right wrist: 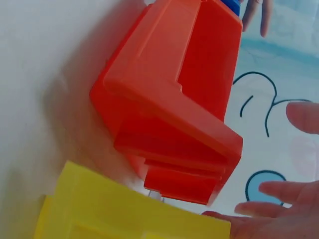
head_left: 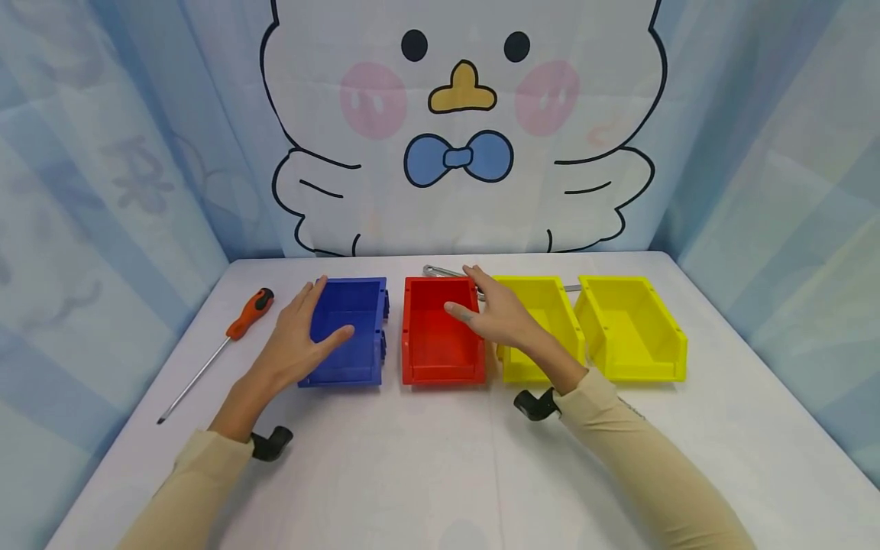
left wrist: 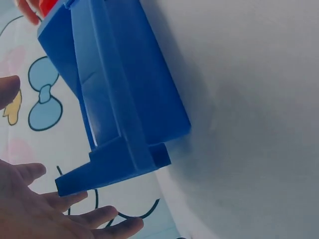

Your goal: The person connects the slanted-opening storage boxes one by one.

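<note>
My left hand (head_left: 292, 340) is held at the left side of a blue plastic bin (head_left: 344, 376), fingers spread and thumb over the bin. In the left wrist view its fingers lie along the blue bin's end (left wrist: 107, 172); whether they touch is hard to tell. My right hand (head_left: 505, 309) hovers above the gap between a red bin (head_left: 443, 374) and a yellow bin (head_left: 525, 370), thumb over the red one. In the right wrist view its fingers extend beside the red bin (right wrist: 169, 114), holding nothing.
Another yellow bin (head_left: 642, 367) stands at the right end of the row. On the left lies an orange-handled screwdriver (head_left: 246, 317). Behind the red bin shows part of a metal tool (head_left: 436, 270), and a metal bar (head_left: 572, 288) appears behind the yellow bins. A patterned curtain (head_left: 461, 221) hangs behind the table.
</note>
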`<state>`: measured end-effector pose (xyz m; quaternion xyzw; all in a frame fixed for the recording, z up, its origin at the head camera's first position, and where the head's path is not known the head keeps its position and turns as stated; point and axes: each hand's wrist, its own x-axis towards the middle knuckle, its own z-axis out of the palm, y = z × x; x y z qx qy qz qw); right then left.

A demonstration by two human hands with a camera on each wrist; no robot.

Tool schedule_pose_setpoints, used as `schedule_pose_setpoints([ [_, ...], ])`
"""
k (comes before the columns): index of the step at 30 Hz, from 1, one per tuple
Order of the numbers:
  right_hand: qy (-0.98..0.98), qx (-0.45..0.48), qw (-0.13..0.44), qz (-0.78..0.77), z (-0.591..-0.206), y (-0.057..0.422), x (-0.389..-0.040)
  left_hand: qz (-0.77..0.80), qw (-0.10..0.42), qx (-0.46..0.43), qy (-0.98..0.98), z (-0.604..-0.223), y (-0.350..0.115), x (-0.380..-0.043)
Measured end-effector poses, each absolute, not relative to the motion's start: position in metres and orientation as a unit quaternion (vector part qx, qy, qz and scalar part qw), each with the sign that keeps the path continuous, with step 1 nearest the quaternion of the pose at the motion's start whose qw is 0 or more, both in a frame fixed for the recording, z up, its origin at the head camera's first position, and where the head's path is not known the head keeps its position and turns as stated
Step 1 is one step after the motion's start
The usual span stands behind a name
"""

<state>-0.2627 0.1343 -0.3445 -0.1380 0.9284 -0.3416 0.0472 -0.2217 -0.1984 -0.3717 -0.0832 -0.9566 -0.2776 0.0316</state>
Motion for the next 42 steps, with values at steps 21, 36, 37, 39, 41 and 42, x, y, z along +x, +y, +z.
schedule_pose_setpoints([
  [21,0.880,0.014,0.034,-0.474,-0.371,0.099,-0.251,-0.337,0.032,-0.078,-0.938,-0.393,-0.205,-0.219],
  [36,0.860,0.047,0.037,-0.507,-0.382,0.096,-0.248,-0.376,-0.024,-0.057,-0.925,-0.397,-0.212,-0.218],
  [37,0.859,0.046,0.035,-0.508,-0.383,0.096,-0.248,-0.378,-0.027,-0.056,-0.924,-0.398,-0.213,-0.218],
  [39,0.856,0.046,0.035,-0.514,-0.385,0.096,-0.248,-0.383,-0.031,-0.055,-0.922,-0.399,-0.214,-0.218],
  [41,0.852,0.047,0.036,-0.520,-0.388,0.096,-0.248,-0.387,-0.034,-0.056,-0.920,-0.400,-0.216,-0.219],
  [42,0.850,0.048,0.036,-0.523,-0.389,0.096,-0.248,-0.387,-0.035,-0.056,-0.919,-0.401,-0.216,-0.219],
])
